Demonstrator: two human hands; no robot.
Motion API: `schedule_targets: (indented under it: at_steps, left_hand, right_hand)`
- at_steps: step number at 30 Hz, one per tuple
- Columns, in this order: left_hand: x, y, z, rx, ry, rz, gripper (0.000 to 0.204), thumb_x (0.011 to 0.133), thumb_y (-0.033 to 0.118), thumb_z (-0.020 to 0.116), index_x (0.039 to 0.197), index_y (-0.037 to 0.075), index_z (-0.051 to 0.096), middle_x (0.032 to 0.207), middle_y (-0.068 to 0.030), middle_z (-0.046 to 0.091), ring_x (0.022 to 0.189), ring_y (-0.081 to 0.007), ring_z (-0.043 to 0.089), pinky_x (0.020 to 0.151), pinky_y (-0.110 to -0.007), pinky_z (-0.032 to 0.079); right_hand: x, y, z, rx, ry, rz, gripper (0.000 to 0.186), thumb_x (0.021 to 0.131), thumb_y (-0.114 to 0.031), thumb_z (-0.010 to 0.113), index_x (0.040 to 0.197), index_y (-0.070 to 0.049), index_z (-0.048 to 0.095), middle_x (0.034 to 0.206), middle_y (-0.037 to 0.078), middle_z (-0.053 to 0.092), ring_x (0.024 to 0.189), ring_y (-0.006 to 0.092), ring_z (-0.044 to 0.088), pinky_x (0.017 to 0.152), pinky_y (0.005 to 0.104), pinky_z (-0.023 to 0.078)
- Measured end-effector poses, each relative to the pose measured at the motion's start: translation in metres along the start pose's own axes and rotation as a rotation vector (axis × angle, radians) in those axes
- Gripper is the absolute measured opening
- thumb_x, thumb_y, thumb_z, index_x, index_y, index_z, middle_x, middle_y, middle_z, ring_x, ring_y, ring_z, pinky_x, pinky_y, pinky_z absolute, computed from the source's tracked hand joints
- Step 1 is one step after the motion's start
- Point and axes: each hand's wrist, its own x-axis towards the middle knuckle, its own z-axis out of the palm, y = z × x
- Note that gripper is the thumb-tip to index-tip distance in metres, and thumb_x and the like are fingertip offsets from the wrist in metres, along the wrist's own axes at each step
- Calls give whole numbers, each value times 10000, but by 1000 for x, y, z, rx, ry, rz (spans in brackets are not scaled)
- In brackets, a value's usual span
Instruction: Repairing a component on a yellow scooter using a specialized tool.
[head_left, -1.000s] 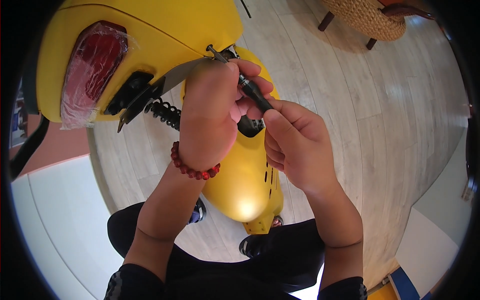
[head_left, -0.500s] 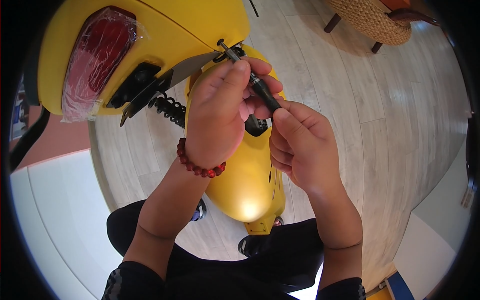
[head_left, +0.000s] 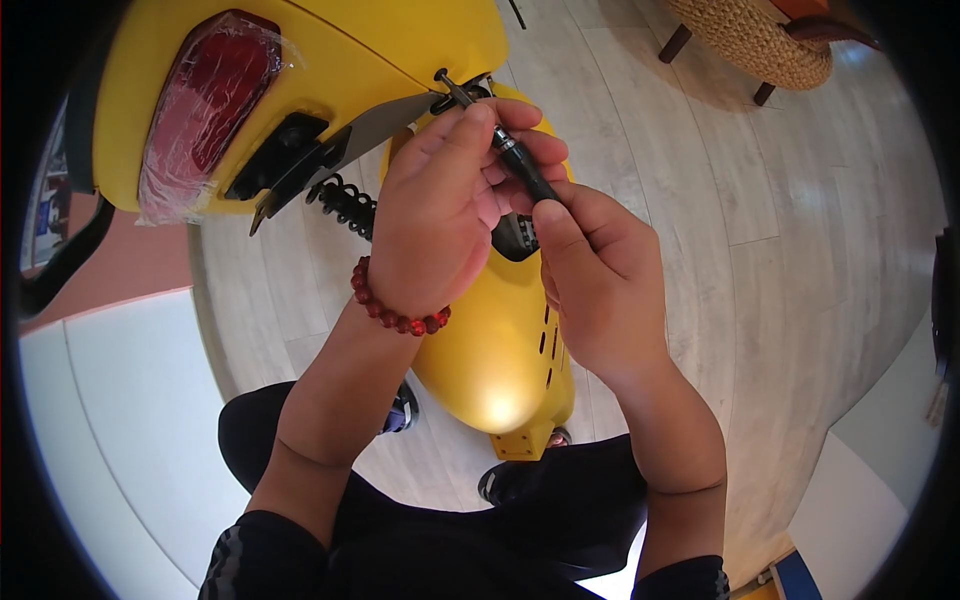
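Note:
My left hand (head_left: 430, 200), with a red bead bracelet, is curled at the narrow front of a black-handled screwdriver-like tool (head_left: 522, 165), its thumb and fingertips on it. My right hand (head_left: 605, 285) grips the handle's rear end. The tool points up-left at a dark bolt (head_left: 442, 78) at the lower edge of a yellow scooter body (head_left: 340, 50); its exact tip is too small to make out. A red tail light (head_left: 210, 90) under clear wrap and a black coil spring (head_left: 345, 208) lie left of my hands. A yellow rounded cover (head_left: 480, 370) is below.
A woven seat (head_left: 755, 40) with dark legs stands at the upper right on the wood-look floor (head_left: 730, 300). A curved black bar (head_left: 70, 260) is at the left. My legs and shoes (head_left: 500, 485) are below the scooter cover. White panels border both sides.
The scooter and both hands have shifted slightly up and right in the picture. My right thumb has moved up along the handle, and that hand's fingers are more hidden behind it.

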Motion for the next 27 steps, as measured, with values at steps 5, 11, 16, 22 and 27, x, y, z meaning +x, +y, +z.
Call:
schedule_targets:
  at_steps: [5, 11, 16, 22, 27]
  left_hand:
    - [3, 0, -2, -19, -32, 13, 323, 960, 237, 309, 1071, 8, 508, 957, -127, 621, 923, -204, 586, 813, -333, 462]
    - [6, -1, -7, -51, -126, 23, 327, 962, 237, 297, 1074, 12, 506, 996, -131, 612, 945, -201, 577, 827, -326, 451]
    - [7, 2, -3, -133, -146, 12, 328, 961, 233, 293, 1073, 10, 506, 1007, -127, 610, 960, -197, 574, 845, -337, 448]
    - [3, 3, 4, -164, -36, -35, 299, 960, 233, 338, 1063, 25, 525, 987, -105, 615, 932, -175, 578, 808, -311, 452]
    - [3, 3, -8, -170, -53, 20, 246, 943, 217, 419, 1012, 25, 556, 930, -79, 612, 847, -144, 577, 761, -290, 455]
  right_hand:
    - [3, -18, -8, -261, 39, -130, 189, 867, -139, 502, 872, 33, 580, 547, 36, 479, 507, 87, 402, 468, 252, 341]
    - [3, -18, -4, -303, 80, -263, 183, 848, -115, 509, 886, 41, 597, 528, 79, 478, 425, 132, 447, 421, 274, 352]
    - [5, -16, -5, -721, 121, -621, 185, 827, -97, 524, 948, 35, 571, 530, 70, 515, 415, 206, 492, 406, 302, 390]
    - [5, -9, -11, -1293, 271, -900, 246, 775, -74, 616, 1013, -35, 565, 540, 56, 492, 445, 202, 488, 427, 307, 390]
    - [4, -16, -10, -1362, 261, -909, 261, 758, -91, 639, 1005, -50, 563, 532, 35, 485, 430, 214, 471, 414, 308, 380]
